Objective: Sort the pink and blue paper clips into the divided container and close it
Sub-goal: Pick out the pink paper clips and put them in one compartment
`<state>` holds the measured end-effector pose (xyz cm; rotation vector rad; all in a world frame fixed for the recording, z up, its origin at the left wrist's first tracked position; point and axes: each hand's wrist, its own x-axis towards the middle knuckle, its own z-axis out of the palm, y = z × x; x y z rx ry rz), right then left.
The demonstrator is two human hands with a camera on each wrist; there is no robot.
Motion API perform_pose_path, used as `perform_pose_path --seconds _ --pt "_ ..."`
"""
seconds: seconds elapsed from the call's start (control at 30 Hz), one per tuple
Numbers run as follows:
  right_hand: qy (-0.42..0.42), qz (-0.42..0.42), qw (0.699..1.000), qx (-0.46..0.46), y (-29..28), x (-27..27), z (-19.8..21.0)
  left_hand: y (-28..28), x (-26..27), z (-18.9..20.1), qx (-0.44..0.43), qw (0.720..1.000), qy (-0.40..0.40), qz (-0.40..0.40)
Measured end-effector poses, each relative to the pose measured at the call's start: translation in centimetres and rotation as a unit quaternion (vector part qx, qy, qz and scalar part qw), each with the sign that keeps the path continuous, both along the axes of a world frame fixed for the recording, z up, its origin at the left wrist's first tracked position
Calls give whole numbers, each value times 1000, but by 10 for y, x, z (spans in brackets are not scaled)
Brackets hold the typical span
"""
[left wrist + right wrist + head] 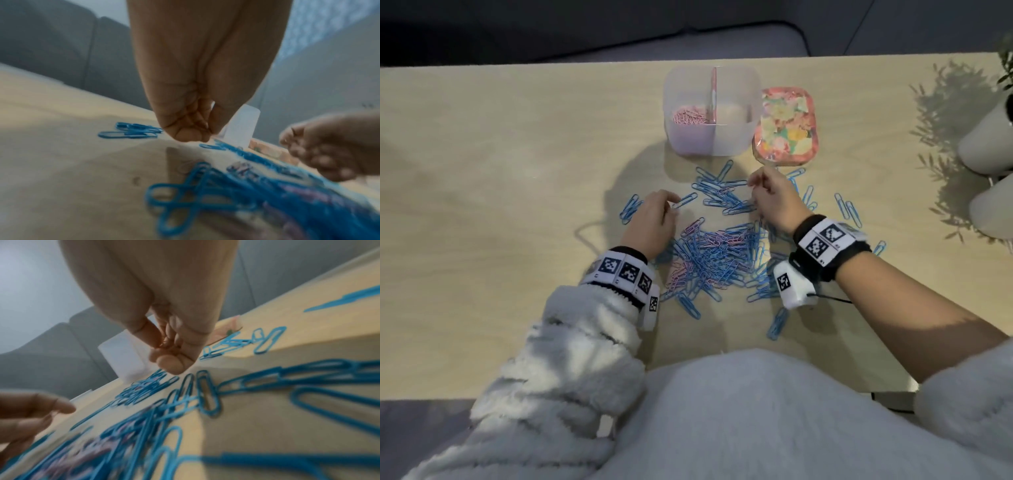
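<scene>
The translucent divided container (712, 137) stands open at the back, with pink clips (690, 116) in its left compartment. Its flowered lid (784, 125) lies to its right. A mixed pile of blue and pink paper clips (715, 253) is spread between my hands. My left hand (654, 219) has curled fingers, and its thumb and forefinger meet at the near end of a single blue clip (685, 199). My right hand (770, 193) hovers over the far blue clips (726, 198), pinching thin pink clips (165, 343) in its curled fingers (162, 363).
Loose blue clips lie to the left (630, 207) and right (847, 210) of the pile, and one group sits near the front (777, 323). Two white pots (986, 144) stand at the table's right edge. A grey sofa (517, 41) lies beyond the far edge.
</scene>
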<state>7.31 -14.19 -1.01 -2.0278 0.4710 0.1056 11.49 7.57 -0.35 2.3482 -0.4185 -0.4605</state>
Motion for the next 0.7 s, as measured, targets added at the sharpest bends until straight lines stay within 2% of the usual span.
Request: perform_pose_path --seconds 0.1,0.17,0.23,0.37,0.5,0.6,0.7 --pt "8 -6 1000 30 1 17 6 -8 5 5 -109 983 115 92" --pt "-1 24 1000 -9 6 24 10 -15 10 7 -147 967 152 142" --pt "14 51 996 -74 11 27 10 -23 14 7 -140 967 154 145" --pt "75 65 982 -164 13 21 0 -44 21 4 -41 996 56 52" --pt "104 52 974 -193 -1 7 5 -55 25 3 78 994 -41 -69" --pt "88 2 968 -236 -9 1 10 -47 29 -1 101 992 -56 -51" --pt "18 35 953 -300 -5 10 15 -37 34 1 96 993 -66 -20"
